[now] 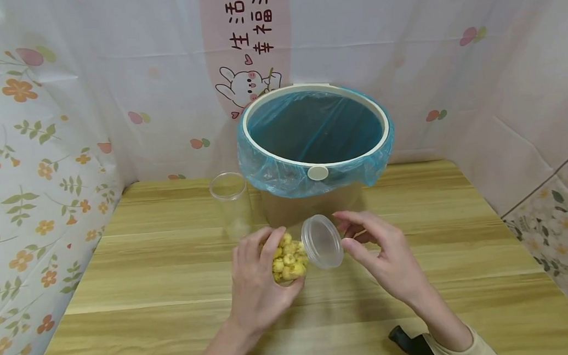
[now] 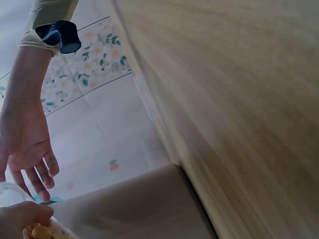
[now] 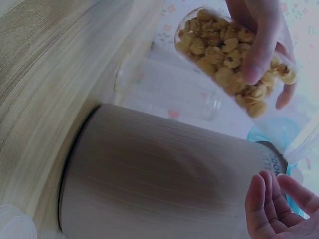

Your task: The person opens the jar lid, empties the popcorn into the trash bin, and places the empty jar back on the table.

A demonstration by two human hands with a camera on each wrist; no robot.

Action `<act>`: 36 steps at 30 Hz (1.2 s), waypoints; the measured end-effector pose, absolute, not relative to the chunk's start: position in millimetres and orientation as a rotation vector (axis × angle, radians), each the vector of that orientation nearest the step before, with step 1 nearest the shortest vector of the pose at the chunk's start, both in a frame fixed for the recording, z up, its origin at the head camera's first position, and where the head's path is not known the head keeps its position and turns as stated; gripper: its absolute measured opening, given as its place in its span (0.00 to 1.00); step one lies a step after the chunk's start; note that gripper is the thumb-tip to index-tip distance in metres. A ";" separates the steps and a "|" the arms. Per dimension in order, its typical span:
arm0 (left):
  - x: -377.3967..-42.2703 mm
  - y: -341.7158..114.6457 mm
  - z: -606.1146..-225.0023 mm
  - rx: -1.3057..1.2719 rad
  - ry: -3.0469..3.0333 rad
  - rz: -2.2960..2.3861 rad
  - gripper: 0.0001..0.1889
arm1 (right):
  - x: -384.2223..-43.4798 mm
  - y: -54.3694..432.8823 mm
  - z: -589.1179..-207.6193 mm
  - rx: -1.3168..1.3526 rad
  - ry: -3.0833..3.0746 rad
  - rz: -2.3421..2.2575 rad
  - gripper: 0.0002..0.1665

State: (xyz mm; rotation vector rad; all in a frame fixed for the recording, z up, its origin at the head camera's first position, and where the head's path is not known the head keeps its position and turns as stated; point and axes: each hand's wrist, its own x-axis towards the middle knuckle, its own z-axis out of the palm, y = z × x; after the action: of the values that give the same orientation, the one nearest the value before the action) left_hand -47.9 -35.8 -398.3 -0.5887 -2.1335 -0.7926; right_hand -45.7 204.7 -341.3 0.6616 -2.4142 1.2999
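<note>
My left hand (image 1: 258, 278) grips a clear plastic jar of yellow popcorn (image 1: 289, 257), thumb on one side and fingers on the other. The jar is tilted, with its clear round top end (image 1: 322, 241) pointing to the right. Close beside that top, my right hand (image 1: 388, 252) hovers with bent, relaxed fingers. In the right wrist view, the popcorn (image 3: 219, 47) lies toward the jar's bottom, and the right hand (image 3: 279, 211) has its palm open, holding nothing. The left wrist view shows the right hand (image 2: 30, 139) with loose fingers near the jar top.
Behind the hands stands a brown trash bin (image 3: 164, 174) with a blue bag (image 1: 284, 175) under a white ring (image 1: 386, 123). A tall clear jar (image 1: 231, 203) stands left of it. A clear round piece (image 3: 17, 224) lies on the wooden table (image 1: 149, 297). Printed cloth hangs behind.
</note>
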 end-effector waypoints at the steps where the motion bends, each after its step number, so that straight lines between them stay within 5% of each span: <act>1: -47.8 -35.5 -398.8 -0.589 -2.144 -0.782 0.47 | -45.3 204.4 -341.4 0.669 -2.424 1.291 0.29; 36: -56.1 -40.1 -403.2 -0.672 -2.203 -0.558 0.47 | -43.4 210.3 -336.0 0.892 -2.603 1.075 0.53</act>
State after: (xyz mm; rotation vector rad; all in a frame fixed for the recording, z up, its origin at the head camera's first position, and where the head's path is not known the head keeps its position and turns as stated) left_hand -56.1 -40.1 -403.2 -0.6718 -2.2028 -0.5583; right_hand -43.4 210.3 -336.0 0.8918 -2.6027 1.0751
